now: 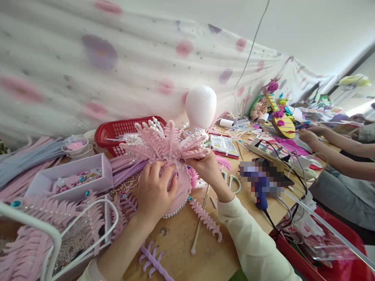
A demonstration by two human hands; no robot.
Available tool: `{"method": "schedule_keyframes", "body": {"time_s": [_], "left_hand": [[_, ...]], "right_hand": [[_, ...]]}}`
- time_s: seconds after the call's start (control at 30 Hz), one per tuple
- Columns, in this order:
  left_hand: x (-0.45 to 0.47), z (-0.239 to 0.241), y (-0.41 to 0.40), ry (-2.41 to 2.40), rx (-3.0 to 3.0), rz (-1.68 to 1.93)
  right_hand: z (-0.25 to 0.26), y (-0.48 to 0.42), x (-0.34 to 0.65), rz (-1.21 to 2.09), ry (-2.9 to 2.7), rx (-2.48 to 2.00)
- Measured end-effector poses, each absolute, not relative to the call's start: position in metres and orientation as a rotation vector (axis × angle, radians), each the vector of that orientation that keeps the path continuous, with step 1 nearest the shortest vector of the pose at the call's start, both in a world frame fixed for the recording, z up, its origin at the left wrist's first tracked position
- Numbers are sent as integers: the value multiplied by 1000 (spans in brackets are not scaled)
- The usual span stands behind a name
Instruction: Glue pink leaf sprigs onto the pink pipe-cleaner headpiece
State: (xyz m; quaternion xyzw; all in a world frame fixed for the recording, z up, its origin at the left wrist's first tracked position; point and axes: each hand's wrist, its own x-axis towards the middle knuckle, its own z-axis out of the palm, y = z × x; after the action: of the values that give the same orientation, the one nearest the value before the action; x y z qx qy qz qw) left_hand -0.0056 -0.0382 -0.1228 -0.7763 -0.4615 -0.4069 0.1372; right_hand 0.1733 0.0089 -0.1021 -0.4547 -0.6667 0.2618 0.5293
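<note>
A pink headdress [168, 146] of feathery leaf pieces and pearl strands stands on the wooden table [181, 238]. My left hand [154, 192] wraps its fingers round the rounded pink base at the front. My right hand [206, 168] pinches the headdress from the right side, under the leaf pieces. A white foam head [200, 107] stands just behind it. Loose pink leaf pieces [206, 219] and a purple one [154, 259] lie on the table near my arms.
A red basket [117, 132] and a lilac tray of gems [73, 175] sit to the left. A white wire rack [55, 234] is at lower left. A blue glue gun [261, 195], scissors [233, 182] and cables lie to the right, where another person's arms [328, 144] rest.
</note>
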Motion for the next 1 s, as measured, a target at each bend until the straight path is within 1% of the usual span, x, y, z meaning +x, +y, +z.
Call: {"method": "schedule_keyframes", "body": {"time_s": [0.17,0.3,0.53,0.83,0.93,1.0], "left_hand": [[-9,-113,-38,-1328,-2312,-1073],[-11,-108,-39,-1314,-2330,-1061],[-9,-108,-40,-1314,-2288,-1008],[-4,-98,-41,-1379,-2270,-957],[1,-95,-37,-1426,-2228,-1007],[5,-91,-32,-1448,-2197,-1104]], "right_hand": [[-106,9,179,732,-1508,-1000],[-112,8,178,827,-1410,-923],[-121,10,168,747,-1396,-871],[-113,-13,170,516,-1376,-955],[-113,-16,173,460,-1299,-966],[-115,-16,175,446,-1258,-965]]}}
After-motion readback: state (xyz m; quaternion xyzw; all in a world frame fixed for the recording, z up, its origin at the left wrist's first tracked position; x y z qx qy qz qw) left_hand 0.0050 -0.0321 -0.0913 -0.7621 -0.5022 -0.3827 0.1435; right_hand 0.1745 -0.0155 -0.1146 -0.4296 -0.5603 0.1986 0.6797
